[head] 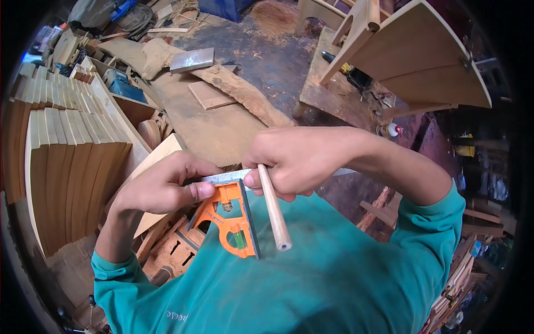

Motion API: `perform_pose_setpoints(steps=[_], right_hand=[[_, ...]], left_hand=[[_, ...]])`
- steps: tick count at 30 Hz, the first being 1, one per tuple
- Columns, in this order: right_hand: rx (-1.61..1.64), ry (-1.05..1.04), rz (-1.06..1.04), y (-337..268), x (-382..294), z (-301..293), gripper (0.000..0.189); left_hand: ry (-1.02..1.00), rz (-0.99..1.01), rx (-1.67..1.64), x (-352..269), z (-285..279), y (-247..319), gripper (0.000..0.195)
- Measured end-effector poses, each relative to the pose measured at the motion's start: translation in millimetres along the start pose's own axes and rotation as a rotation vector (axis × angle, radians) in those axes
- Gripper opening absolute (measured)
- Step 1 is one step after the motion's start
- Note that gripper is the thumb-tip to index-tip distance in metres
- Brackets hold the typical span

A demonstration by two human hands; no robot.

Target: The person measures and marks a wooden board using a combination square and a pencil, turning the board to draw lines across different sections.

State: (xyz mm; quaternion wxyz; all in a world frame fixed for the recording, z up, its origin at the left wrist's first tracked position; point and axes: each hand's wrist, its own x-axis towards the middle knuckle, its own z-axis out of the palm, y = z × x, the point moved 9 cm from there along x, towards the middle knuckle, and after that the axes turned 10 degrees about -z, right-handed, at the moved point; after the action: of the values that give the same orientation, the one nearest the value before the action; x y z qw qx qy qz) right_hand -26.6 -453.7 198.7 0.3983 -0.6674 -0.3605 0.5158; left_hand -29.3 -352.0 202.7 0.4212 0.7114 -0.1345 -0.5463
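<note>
A combination square with an orange Truper head (233, 217) is held up in front of my chest. My left hand (171, 181) grips the head's upper left end, with the thumb lying along the edge of its steel rule (227, 177). My right hand (300, 160) is closed around the rule farther right, and the rule's far end shows beyond the wrist. A wooden pencil (273, 208) is tucked in the same right hand. Its blunt end points down towards my teal shirt; its other end is hidden by the fingers. A green spirit vial sits in the square's head.
Several curved wooden panels (75, 175) stand in a row at left. A large slab (208, 129) ahead carries a metal plate (192, 60) and a small board (210, 95). At right, a low table (329, 98) holds a wooden chair (421, 54), a cordless drill (346, 69) and a bottle (390, 130).
</note>
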Motion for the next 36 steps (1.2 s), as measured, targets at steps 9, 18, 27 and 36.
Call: perform_pose_setpoints(steps=[9, 18, 27, 36], right_hand=[[-0.002, 0.056, 0.010, -1.2, -7.5, -0.6, 0.033], [-0.167, 0.145, -0.122, -5.5, -6.6, 0.8, 0.031], [-0.004, 0.088, -0.084, -1.3, -9.9, -1.1, 0.036], [0.066, 0.008, -0.051, -5.0, -7.4, -2.2, 0.046]], left_hand=[[0.005, -0.039, -0.066, 2.5, 7.8, 3.4, 0.043], [0.074, -0.020, -0.046, -4.4, 9.8, -3.3, 0.040], [0.052, -0.023, -0.017, -11.1, 10.4, 2.0, 0.038], [0.018, -0.067, 0.054, -12.9, 7.0, 4.8, 0.038]])
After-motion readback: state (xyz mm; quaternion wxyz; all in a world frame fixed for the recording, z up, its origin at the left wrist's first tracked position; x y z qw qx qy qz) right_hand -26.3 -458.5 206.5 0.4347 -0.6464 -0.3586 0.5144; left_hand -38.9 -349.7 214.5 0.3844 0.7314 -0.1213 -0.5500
